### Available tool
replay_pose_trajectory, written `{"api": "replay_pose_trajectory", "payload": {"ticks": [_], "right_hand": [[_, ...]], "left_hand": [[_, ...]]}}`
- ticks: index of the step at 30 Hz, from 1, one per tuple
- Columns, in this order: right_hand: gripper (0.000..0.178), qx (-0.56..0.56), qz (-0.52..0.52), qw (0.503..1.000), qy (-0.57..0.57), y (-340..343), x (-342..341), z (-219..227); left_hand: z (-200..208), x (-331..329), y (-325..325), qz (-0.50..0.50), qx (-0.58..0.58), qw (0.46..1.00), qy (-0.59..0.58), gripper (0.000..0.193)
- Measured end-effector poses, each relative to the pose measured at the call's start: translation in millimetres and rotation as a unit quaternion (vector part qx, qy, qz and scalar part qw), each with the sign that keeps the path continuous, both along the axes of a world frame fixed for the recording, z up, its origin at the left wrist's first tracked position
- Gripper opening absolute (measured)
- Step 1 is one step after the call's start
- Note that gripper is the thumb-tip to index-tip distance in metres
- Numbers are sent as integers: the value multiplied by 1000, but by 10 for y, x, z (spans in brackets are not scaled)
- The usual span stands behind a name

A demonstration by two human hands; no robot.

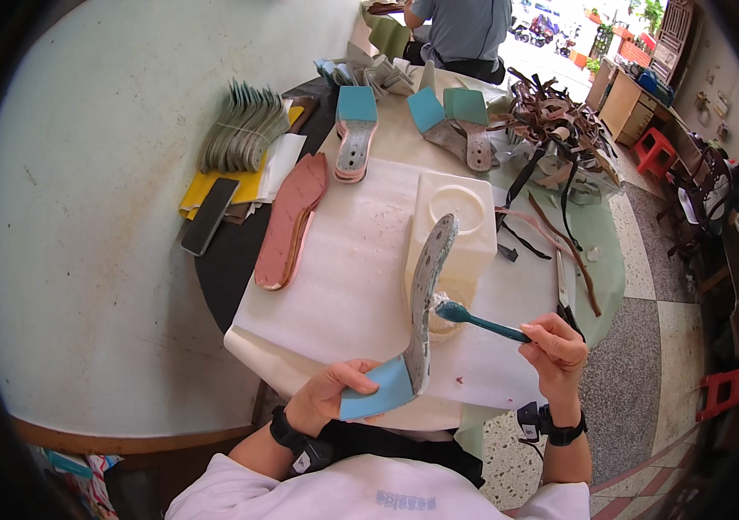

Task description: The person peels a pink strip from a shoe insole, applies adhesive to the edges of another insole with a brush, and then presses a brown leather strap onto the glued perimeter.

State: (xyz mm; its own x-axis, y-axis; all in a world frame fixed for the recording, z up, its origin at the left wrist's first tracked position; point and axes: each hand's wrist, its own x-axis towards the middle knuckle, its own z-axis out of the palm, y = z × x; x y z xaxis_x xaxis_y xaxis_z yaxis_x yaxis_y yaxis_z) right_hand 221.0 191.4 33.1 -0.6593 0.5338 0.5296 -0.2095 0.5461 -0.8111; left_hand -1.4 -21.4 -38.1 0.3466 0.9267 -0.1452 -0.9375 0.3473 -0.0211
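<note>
1 paper-covered bench [352,277] carries 1 pale plastic container [484,247] and 1 stack of pink soles [291,221]. Above the bench, 1 grey insole [422,303] with 1 blue end rises, that end pinched by the left hand [335,392]; the right hand [556,354] grips 1 teal brush [489,324], bristles just beside the insole.

Bright daylight enters from the street [545,54] at upper right, which is overexposed almost to white. The surface [348,290] is well lit, with soft, pale shadows. The insole [422,295] and teal brush [486,323] look reasonably sharp; lettering [406,500] on the shirt [309,494] is blurred. Fisheye distortion bows the floor tiles [681,347] toward a black rim.
</note>
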Motion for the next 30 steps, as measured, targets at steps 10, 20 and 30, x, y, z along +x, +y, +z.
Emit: {"api": "replay_pose_trajectory", "payload": {"ticks": [10, 20, 30], "right_hand": [[29, 14, -105, 994, 32, 43, -84, 144], [29, -51, -51, 996, 60, -5, 2, -27], [25, -175, 183, 966, -46, 231, 111, 15]], "left_hand": [[77, 43, 15, -16, -20, 998, 51, 48], [-23, 8, 9, -13, -15, 997, 74, 50], [128, -11, 37, 7, -57, 997, 53, 48]]}}
